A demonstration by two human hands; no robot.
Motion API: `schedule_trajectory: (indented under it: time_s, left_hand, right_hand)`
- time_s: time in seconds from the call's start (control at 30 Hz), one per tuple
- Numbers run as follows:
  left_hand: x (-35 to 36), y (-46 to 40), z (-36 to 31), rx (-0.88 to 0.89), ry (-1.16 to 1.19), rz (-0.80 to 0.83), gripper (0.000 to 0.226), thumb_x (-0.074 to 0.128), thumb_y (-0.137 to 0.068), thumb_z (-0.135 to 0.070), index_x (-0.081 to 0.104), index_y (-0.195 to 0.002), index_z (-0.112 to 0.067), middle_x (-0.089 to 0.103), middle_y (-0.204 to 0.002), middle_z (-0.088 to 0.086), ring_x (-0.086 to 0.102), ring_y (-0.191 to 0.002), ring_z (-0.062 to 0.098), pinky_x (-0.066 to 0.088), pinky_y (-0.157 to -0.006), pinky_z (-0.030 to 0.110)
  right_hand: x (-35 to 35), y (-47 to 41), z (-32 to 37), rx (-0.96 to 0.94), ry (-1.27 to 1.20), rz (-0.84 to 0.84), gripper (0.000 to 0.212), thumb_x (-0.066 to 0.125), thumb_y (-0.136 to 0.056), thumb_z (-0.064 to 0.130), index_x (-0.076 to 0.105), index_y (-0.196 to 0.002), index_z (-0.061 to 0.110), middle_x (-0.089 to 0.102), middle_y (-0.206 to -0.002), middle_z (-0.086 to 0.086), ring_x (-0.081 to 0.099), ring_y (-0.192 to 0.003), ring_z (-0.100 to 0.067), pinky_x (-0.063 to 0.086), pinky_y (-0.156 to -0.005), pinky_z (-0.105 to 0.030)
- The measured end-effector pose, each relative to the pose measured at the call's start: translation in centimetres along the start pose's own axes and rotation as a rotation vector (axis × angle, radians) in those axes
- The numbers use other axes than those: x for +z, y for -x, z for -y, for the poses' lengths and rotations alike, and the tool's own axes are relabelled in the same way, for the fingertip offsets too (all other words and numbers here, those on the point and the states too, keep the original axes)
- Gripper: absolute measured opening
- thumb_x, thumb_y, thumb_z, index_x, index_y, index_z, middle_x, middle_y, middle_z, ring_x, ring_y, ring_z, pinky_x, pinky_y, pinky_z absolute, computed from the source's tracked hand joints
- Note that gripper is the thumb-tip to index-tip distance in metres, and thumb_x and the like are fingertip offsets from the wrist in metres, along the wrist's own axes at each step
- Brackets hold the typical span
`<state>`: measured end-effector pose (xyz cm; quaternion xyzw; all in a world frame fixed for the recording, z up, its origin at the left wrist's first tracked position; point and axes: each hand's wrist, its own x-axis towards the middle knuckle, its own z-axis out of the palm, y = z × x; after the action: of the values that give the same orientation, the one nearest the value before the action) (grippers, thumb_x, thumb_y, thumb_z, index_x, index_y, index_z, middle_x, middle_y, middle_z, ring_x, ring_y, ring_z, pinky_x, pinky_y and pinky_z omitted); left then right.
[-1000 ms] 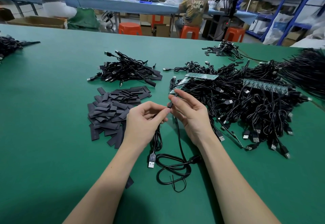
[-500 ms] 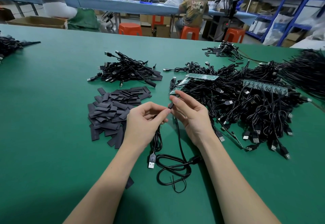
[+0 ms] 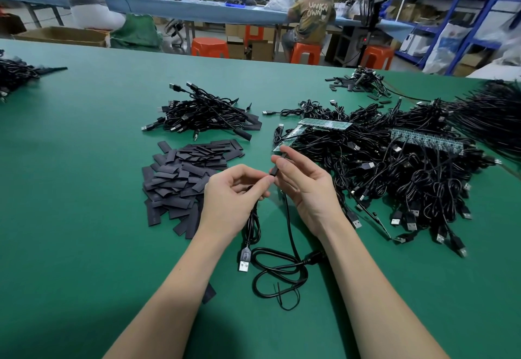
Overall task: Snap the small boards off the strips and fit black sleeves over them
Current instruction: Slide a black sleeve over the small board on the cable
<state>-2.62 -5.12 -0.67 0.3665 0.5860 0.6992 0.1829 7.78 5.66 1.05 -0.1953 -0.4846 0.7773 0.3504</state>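
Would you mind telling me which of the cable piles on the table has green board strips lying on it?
The big pile right of the hands: two green board strips rest on it. The smaller pile behind the black sleeves has none.

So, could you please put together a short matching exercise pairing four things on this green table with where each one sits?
Things:
1. Pile of flat black sleeves
2. Silver-tipped USB plug on the loose black cable
3. Green circuit board strips
4. Small black sleeved piece

Places:
A. Pinched between both hands' fingertips
B. On top of the big tangle of black cables
C. On the table left of the left hand
D. On the table below the left hand's wrist

Pairs: 1-C, 2-D, 3-B, 4-A
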Motion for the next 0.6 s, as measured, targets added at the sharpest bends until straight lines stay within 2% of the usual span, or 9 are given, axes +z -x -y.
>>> schedule_trajectory:
  time_s: [0.33,0.4,0.5,0.6]
  left_hand:
    - [0.11,-0.13,0.03,0.005,-0.019,-0.002,0.010,0.081,-0.084,-0.015,0.077,-0.080,-0.023,0.076,-0.076,0.001,0.073,-0.073,0.015,0.056,-0.070,0.020]
    - [0.17,-0.27,0.07,0.018,-0.063,0.013,0.009,0.081,-0.085,-0.019,0.075,-0.086,-0.026,0.076,-0.085,-0.005,0.072,-0.083,0.010,0.054,-0.075,0.019]
    - [0.20,-0.10,0.13,-0.019,-0.171,0.077,0.026,0.083,-0.082,-0.030,0.066,-0.102,-0.030,0.070,-0.105,-0.013,0.065,-0.102,0.006,0.054,-0.081,0.023]
    - [0.25,0.24,0.12,0.024,-0.378,0.105,0.028,0.082,-0.082,-0.028,0.060,-0.099,-0.028,0.065,-0.103,-0.014,0.061,-0.100,0.004,0.054,-0.084,0.028]
  right_hand:
    - [-0.07,-0.08,-0.04,-0.003,-0.054,-0.006,0.028,0.080,-0.079,0.008,0.078,-0.105,0.018,0.076,-0.096,-0.008,0.071,-0.085,-0.019,0.057,-0.073,-0.023]
    - [-0.08,-0.16,0.12,-0.017,-0.115,-0.046,0.036,0.081,-0.076,0.008,0.076,-0.110,0.020,0.076,-0.095,-0.010,0.071,-0.082,-0.018,0.057,-0.072,-0.022]
    - [-0.38,-0.35,0.55,-0.047,-0.206,-0.143,0.046,0.077,-0.083,0.003,0.065,-0.125,0.015,0.076,-0.094,-0.010,0.072,-0.079,-0.015,0.058,-0.072,-0.022]
    - [-0.65,-0.49,0.65,-0.086,-0.261,-0.240,0.035,0.074,-0.087,0.002,0.065,-0.120,0.010,0.077,-0.090,-0.004,0.071,-0.076,-0.012,0.059,-0.071,-0.020]
